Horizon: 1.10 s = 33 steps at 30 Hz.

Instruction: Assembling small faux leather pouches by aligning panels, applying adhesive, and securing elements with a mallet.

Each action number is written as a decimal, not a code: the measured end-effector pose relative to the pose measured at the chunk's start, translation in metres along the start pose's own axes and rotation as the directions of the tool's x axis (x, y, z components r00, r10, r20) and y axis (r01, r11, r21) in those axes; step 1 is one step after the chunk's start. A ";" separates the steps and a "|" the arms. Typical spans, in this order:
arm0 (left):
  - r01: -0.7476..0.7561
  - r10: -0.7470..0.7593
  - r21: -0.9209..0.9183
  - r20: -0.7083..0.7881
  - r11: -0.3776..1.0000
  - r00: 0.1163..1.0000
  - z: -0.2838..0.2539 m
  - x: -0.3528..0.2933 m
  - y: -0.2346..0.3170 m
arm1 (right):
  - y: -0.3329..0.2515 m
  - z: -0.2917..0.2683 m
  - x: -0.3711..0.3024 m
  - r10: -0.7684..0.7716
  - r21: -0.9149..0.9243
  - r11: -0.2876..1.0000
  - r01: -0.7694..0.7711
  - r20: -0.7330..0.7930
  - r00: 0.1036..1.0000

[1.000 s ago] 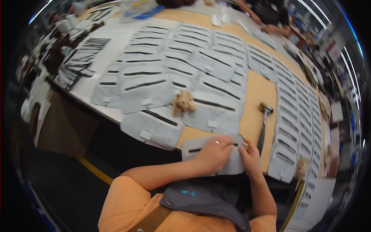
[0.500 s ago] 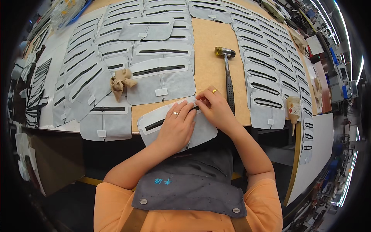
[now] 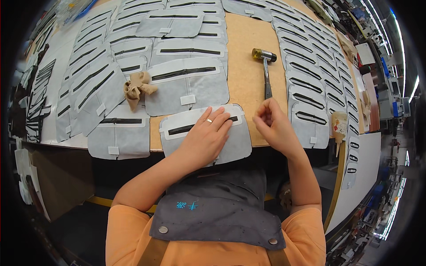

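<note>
My left hand [image 3: 207, 135] lies flat with fingers stretched over a grey fabric panel [image 3: 237, 144] at the table's front edge. This panel has a white-framed slot with a black strip [image 3: 179, 130], partly covered by my fingers. To the right, my right hand [image 3: 276, 126] is curled around the lower handle of a double-faced mallet [image 3: 267, 84], whose end it hides. The mallet's head [image 3: 264, 55], one face yellow and the other black, points away from me on the tan board.
Similar grey panels [image 3: 186, 93] lie in overlapping rows to the left and right [image 3: 306, 128]. A knotted beige cloth [image 3: 138, 88] sits on the left ones. On the right is a pale bottle with a narrow tip [image 3: 339, 126]. The tan tabletop [image 3: 244, 40] shows between the rows.
My right hand has left the black strip on the panel and moved right to the mallet's handle. My left hand stays on the panel, and the view has shifted slightly.
</note>
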<state>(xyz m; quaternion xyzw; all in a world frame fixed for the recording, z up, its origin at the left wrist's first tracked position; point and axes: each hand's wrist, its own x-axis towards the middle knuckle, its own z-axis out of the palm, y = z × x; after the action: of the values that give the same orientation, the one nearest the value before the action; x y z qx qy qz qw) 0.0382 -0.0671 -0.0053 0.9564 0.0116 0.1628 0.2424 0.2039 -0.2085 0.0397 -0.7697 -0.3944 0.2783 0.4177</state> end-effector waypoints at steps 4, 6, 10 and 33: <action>0.029 -0.028 0.016 -0.060 0.999 0.998 0.004 -0.005 0.009 | -0.018 0.000 -0.011 0.178 -0.303 0.943 -0.138 0.108 0.978; 0.029 -0.027 0.022 -0.080 0.999 0.996 0.006 -0.004 0.012 | 0.005 0.014 0.000 -0.079 -0.339 0.937 0.084 0.030 0.996; 0.003 0.002 0.039 -0.118 0.999 0.993 0.013 -0.003 0.010 | 0.006 0.022 0.024 -0.070 -0.198 0.978 0.068 -0.004 0.998; 0.116 -0.118 -0.039 -0.035 0.992 0.992 0.004 0.001 0.011 | 0.002 0.037 -0.001 0.138 0.248 0.959 -0.135 0.009 0.990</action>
<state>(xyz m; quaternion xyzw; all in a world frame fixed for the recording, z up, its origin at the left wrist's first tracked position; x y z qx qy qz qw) 0.0401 -0.0781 -0.0031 0.9461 0.0692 0.1663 0.2691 0.1762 -0.1940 0.0200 -0.7381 -0.3007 0.3502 0.4920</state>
